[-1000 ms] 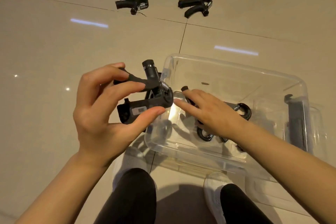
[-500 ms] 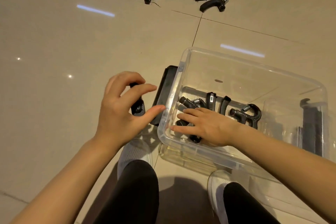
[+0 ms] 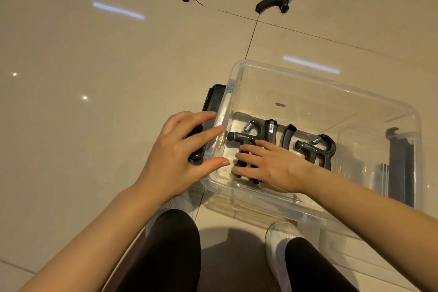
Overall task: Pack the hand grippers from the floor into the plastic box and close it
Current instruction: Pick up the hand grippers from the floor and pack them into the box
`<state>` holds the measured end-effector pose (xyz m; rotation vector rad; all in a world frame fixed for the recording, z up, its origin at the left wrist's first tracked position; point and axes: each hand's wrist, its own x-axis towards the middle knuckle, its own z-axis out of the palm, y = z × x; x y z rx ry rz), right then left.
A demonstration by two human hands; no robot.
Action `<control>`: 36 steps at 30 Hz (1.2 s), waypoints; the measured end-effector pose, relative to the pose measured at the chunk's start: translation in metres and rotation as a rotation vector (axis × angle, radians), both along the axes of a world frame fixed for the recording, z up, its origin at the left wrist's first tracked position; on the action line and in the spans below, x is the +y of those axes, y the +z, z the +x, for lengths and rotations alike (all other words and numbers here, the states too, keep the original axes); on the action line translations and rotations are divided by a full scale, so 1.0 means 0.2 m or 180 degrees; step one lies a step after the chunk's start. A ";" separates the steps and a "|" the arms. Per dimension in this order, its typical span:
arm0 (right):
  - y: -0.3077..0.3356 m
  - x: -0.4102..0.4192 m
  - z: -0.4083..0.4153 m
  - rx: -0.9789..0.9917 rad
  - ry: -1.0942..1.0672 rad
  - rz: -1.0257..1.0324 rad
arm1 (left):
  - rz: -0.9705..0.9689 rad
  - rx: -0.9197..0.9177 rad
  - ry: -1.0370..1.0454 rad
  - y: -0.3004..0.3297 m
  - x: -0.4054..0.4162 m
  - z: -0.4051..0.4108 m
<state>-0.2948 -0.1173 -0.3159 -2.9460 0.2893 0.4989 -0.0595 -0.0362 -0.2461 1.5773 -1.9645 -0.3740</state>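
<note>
Bare forearms with no sleeves lead to two bare hands, left (image 3: pixel 175 156) and right (image 3: pixel 275 168). Black close-fitting trousers (image 3: pixel 166 251); white, possibly mesh, shoes (image 3: pixel 279 239).

Scale on hand gripper under right hand (image 3: pixel 245 141): a row of small pale marks runs along the adjuster bar, too small to read.
Counter window on upright gripper handle (image 3: pixel 270 128): a small pale panel, no digits legible.
Scale on right-side hand gripper (image 3: pixel 314 150): faint marks, unreadable.
Plastic box (image 3: pixel 239 73): no readable label.
</note>
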 end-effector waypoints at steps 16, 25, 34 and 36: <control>-0.07 -0.02 0.07 0.0350 0.0120 -0.0182 | 0.0009 -0.0183 0.0060 -0.02 0.00 -0.01; -0.08 -0.07 0.06 0.0070 -0.0332 -0.0337 | 0.0042 -0.0088 0.0107 -0.02 0.01 -0.02; -0.05 -0.05 0.12 0.0693 -0.0526 0.0125 | 0.0047 -0.0077 0.0144 -0.01 0.01 -0.02; -0.02 -0.05 0.12 0.0832 -0.0383 0.0102 | 0.0063 -0.0086 0.0143 -0.01 0.01 -0.02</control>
